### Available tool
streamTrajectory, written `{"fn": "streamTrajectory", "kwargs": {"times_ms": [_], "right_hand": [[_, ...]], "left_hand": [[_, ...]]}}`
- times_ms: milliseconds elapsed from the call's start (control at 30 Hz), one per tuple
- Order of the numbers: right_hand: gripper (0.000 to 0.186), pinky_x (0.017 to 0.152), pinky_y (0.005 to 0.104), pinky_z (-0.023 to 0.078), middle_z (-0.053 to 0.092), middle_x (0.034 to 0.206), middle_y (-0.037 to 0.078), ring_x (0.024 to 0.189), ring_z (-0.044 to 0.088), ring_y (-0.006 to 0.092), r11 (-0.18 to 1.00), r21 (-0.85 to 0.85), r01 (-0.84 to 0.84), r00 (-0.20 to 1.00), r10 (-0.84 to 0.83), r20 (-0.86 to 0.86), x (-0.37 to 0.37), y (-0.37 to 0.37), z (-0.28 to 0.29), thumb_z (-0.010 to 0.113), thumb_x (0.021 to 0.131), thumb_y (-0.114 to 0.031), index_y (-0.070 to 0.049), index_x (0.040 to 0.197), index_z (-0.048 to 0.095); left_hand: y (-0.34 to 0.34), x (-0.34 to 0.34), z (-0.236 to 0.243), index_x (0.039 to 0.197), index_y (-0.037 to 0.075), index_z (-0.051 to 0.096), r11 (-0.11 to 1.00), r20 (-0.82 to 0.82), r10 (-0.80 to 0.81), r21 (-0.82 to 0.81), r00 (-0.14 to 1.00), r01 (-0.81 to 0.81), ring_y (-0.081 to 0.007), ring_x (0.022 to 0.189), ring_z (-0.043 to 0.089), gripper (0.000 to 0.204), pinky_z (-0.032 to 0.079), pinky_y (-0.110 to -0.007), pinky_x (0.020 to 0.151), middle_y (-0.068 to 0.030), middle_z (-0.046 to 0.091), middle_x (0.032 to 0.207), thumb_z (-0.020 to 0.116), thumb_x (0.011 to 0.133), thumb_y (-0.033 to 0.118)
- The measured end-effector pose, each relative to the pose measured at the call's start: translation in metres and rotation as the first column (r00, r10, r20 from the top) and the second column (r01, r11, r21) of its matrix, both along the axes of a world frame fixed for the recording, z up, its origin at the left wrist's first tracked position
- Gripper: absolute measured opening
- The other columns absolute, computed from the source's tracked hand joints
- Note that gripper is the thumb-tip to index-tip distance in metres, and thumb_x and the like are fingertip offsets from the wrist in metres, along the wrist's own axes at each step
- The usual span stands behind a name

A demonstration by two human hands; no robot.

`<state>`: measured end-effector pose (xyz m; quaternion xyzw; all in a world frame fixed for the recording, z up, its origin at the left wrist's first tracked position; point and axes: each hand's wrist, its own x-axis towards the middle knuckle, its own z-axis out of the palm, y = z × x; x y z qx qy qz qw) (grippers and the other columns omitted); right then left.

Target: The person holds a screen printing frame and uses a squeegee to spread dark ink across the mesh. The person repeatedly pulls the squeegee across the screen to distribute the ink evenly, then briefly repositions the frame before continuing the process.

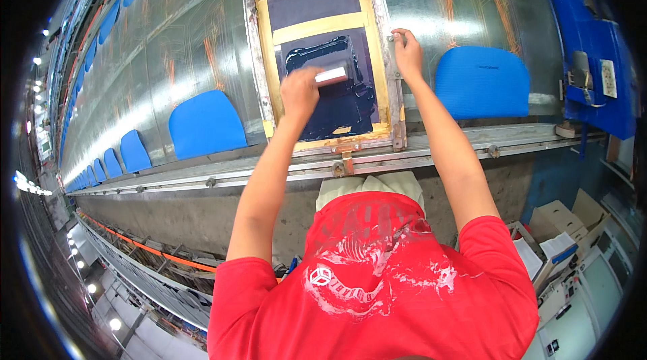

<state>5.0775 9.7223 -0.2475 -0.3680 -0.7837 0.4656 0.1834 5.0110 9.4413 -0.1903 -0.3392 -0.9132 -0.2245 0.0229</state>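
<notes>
Red shirt (377, 279): seen closest to the camera, filling the lower middle of the head view, with a white print across it; both bare forearms are stretched forward from it.
Left hand (298, 92): closed around a squeegee (331, 76), whose pale handle is seen sticking out to the right of the fist; it is held down on the dark mesh inside the frame.
Right hand (406, 52): laid on the right rail of the frame, fingers curled over the metal edge and pressed against it; nothing loose is held.
Printing frame (322, 57): a metal-edged screen with yellow tape round the inside, set flat on the desk straight ahead of the person; dark blue ink (330, 84) is spread over the lower window, around and below the squeegee.
Desk (168, 43): a long shiny surface, bent by the lens, marked with orange lines.
Blue pieces (205, 124): rounded blue shapes laid in a row along the desk to the left; one more (482, 82) is placed just right of the frame.
Rail (269, 175): a metal bar is run along the desk's near edge.
</notes>
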Motion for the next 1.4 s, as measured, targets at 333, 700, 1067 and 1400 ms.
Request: {"fn": "streamTrajectory", "kwargs": {"times_ms": [333,700,1067,1400], "right_hand": [[0.017,0.072,0.0425,0.051,0.071,0.083,0.017,0.074,0.068,0.0322,1.000,-0.008,-0.009,0.997,0.009,-0.079,0.000,-0.002,0.000,0.061,0.098,-0.024,-0.013,0.108,0.071],[0.021,0.076,0.0395,0.051,0.073,0.089,0.016,0.080,0.068,0.0274,1.000,-0.004,0.001,0.993,0.000,0.121,-0.044,-0.060,0.107,0.061,0.099,-0.027,-0.014,0.109,0.074],[0.019,0.077,0.0406,0.051,0.072,0.088,0.017,0.082,0.068,0.0310,0.999,0.019,-0.036,0.976,0.040,-0.213,-0.147,-0.338,0.043,0.060,0.099,-0.025,-0.012,0.107,0.072],[0.021,0.076,0.0478,0.051,0.070,0.080,0.020,0.083,0.068,0.0410,0.997,0.080,-0.022,0.996,0.029,-0.086,-0.174,-0.404,0.022,0.058,0.100,-0.027,-0.013,0.109,0.070]], "left_hand": [[-0.005,0.038,0.011,0.098,0.019,0.073,0.986,-0.049,-0.018,-0.165,0.999,0.009,-0.0242,0.088,0.066,0.034,0.048,-0.040,0.074,-0.0009,0.073,0.094,0.062,0.074,-0.002],[-0.103,0.083,0.053,0.122,0.012,0.067,0.997,0.071,-0.083,-0.001,0.994,0.083,-0.0262,0.119,0.062,0.052,0.050,-0.040,0.095,-0.0032,0.068,0.128,0.067,0.072,0.002],[-0.367,-0.029,0.047,0.127,0.016,0.065,0.996,0.122,0.030,-0.087,0.992,-0.020,-0.0298,0.124,0.060,0.054,0.046,-0.045,0.103,-0.0039,0.065,0.135,0.063,0.075,0.000],[-0.477,-0.017,0.045,0.129,0.016,0.065,0.987,0.153,0.009,-0.158,0.988,0.016,-0.0286,0.129,0.057,0.055,0.044,-0.047,0.108,-0.0026,0.064,0.137,0.067,0.078,-0.001]]}}
